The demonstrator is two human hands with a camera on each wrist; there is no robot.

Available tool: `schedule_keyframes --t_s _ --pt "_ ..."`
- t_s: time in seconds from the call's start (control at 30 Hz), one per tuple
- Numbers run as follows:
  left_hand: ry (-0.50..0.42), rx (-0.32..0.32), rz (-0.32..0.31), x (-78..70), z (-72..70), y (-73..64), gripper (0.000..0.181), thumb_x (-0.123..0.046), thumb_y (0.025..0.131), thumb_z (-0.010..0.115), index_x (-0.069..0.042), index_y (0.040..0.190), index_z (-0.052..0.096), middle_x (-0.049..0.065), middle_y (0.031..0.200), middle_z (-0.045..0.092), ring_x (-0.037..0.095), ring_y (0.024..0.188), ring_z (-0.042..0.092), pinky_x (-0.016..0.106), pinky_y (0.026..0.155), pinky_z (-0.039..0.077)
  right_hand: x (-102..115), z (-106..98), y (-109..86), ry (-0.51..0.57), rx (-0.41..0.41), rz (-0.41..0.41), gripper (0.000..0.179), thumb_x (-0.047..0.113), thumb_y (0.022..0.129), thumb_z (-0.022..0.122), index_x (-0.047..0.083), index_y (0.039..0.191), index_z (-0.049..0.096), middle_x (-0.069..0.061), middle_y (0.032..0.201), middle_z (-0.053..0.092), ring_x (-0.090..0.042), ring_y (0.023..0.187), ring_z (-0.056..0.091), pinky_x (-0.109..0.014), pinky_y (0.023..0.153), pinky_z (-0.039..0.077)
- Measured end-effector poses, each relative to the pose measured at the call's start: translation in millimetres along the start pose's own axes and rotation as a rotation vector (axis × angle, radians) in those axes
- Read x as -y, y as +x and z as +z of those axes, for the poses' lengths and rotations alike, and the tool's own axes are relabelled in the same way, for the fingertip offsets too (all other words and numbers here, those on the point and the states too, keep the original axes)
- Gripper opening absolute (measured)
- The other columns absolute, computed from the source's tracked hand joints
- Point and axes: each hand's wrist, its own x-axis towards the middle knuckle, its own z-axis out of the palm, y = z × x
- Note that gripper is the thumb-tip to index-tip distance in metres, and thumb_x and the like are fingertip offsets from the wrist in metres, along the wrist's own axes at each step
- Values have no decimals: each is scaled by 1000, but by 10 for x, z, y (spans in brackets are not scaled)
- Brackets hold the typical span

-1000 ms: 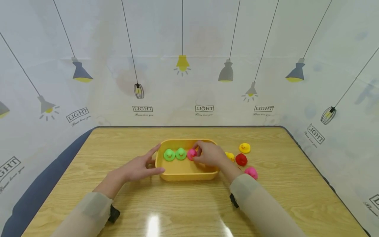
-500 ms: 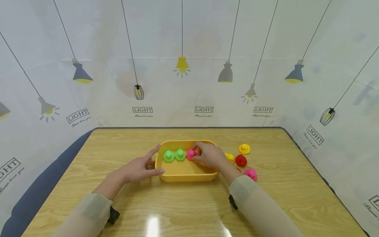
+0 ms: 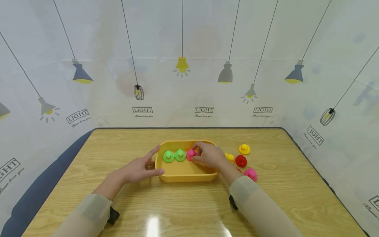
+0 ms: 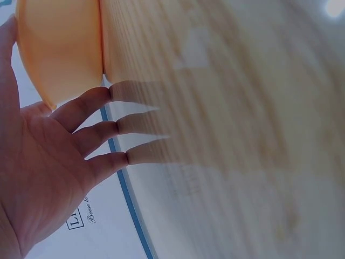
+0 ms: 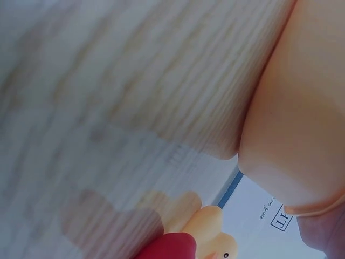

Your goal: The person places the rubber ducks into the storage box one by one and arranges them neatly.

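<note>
The left hand (image 3: 137, 169) spreads its fingers at the yellow tray's (image 3: 188, 178) nine o'clock, while at three o'clock the right hand (image 3: 210, 154), partly hiding it, apparently pinches the pink duck (image 3: 190, 154) inside, two green ducks (image 3: 168, 156) lying toward nine.

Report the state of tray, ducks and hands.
Tray: upright, ducks inside.
Green ducks: both upright, in tray.
Inner pink duck: in tray.
Outer pink duck: on table.
Far yellow duck: upright on table.
Near yellow duck: partly hidden.
Far red duck: on table.
Near red thing: mostly hidden.
Left hand: fingers spread at tray.
Right hand: pinching inner pink duck.
</note>
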Motion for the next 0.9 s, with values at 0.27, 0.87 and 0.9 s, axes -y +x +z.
schedule_keyframes --t_s 0.27,0.87,0.9 --pt "-11 2 15 -24 -12 -23 109 -75 97 69 -42 177 1 18 161 61 48 150 55 69 121 43 -12 20 11 66 -6 28 39 41 98 84 24 131 70 5 102 72 -16 88 62 -34 81 51" --pt "-1 1 13 -11 -9 -1 109 -76 97 68 -43 177 1 17 161 61 47 149 56 68 119 46 -552 -644 -348 422 -142 4 36 32 106 76 14 136 69 -10 108 71 -24 80 62 -26 68 56" --pt "-3 1 11 -14 -9 -2 110 -76 97 68 -43 177 1 18 161 61 47 149 56 68 118 46 -633 -700 -407 407 -147 7 37 33 106 75 13 137 69 -10 109 72 -25 81 63 -26 69 57"
